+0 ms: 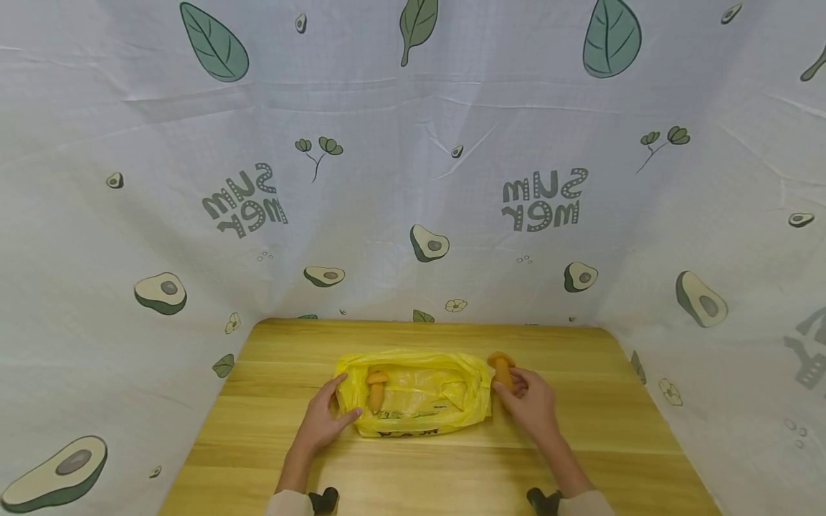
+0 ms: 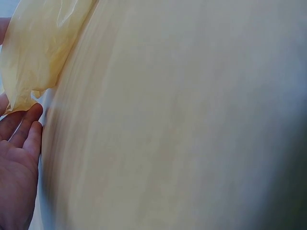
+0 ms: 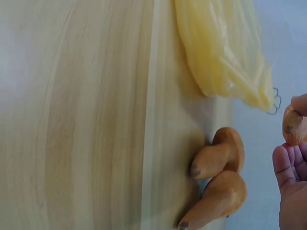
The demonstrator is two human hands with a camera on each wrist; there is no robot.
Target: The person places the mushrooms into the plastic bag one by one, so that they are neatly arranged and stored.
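Note:
A yellow plastic bag point(image 1: 413, 426) lies on the table with its mouth spread wide. Inside its left part is an orange-brown toy-like mushroom point(image 1: 377, 390). My left hand point(image 1: 325, 416) holds the bag's left end, thumb over the front rim and a finger at the back; in the left wrist view, curled fingers point(image 2: 26, 132) meet the bag's edge. Just right of the bag, my right hand point(image 1: 532, 403) pinches another mushroom point(image 1: 500, 365) by its stem, cap up. The right wrist view shows this held mushroom point(image 3: 292, 127) end-on at the fingertips.
Two more mushrooms, one nearer the bag point(image 3: 218, 153) and one farther point(image 3: 216, 201), lie side by side on the wooden table point(image 1: 413, 473). A white cloth point(image 1: 387, 186) printed with avocados and leaves hangs behind the table and along both sides.

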